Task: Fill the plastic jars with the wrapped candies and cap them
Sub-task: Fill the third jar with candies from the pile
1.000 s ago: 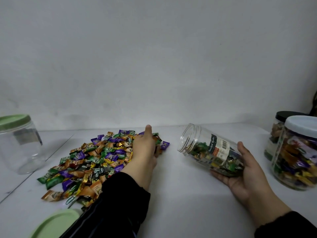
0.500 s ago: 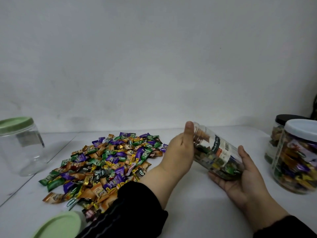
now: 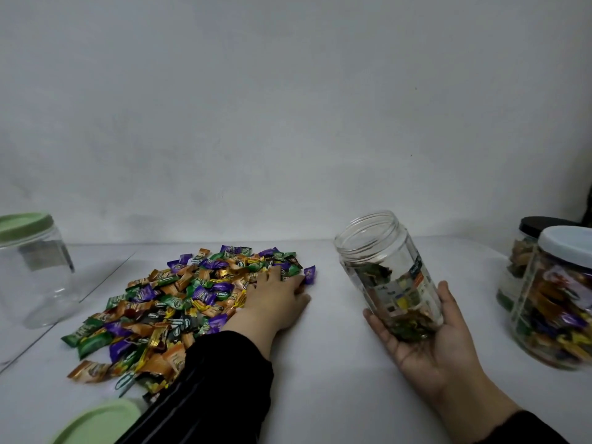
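A heap of wrapped candies (image 3: 179, 302) in purple, green and orange lies on the white table (image 3: 336, 363), left of centre. My left hand (image 3: 275, 302) rests palm down on the heap's right edge, its fingers curled into the candies there. My right hand (image 3: 429, 344) cradles a clear, uncapped plastic jar (image 3: 384, 270) from below and behind. The jar stands nearly upright, its mouth tipped a little to the left. Candies fill roughly its lower third.
At the far left stands an empty clear jar (image 3: 32, 277) wearing a green lid. A loose green lid (image 3: 96, 421) lies at the near left edge. Two filled, capped jars stand at the right, one white-lidded (image 3: 557, 309), one black-lidded (image 3: 525, 248). A wall runs behind.
My left hand has gone from the jar's mouth back to the candy heap. My right hand has swung the jar from lying tilted to nearly upright.
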Demonstrator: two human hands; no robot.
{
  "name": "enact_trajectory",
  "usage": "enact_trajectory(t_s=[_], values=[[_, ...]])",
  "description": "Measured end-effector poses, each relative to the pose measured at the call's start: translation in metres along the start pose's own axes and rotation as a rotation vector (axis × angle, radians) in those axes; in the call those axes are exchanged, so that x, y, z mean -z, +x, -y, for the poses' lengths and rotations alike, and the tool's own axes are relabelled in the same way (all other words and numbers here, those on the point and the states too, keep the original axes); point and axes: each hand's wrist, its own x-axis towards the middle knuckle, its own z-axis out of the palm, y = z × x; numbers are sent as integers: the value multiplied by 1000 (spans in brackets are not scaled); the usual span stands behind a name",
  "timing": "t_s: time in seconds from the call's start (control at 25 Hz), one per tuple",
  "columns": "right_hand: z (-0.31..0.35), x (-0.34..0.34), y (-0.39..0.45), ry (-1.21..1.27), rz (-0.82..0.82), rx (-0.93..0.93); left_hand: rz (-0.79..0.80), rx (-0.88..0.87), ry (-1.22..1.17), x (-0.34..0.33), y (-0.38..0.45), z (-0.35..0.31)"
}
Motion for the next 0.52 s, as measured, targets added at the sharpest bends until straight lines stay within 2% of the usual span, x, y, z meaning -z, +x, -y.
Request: enact_trajectory(t_s=[0.12, 0.2, 0.32, 0.4, 0.52], values=[[-1, -1, 1, -59, 5, -9, -121, -3, 15, -1, 4, 0], [-2, -1, 1, -85, 6, -17, -143, 17, -40, 1, 7, 4], [-2, -2, 0, -119, 9, -20, -195, 70, -226, 7, 6, 6], [-2, -2, 0, -144, 11, -18, -315, 95, -356, 16, 1, 3], [-2, -2, 0, -172, 4, -7, -510, 135, -674, 36, -10, -3]])
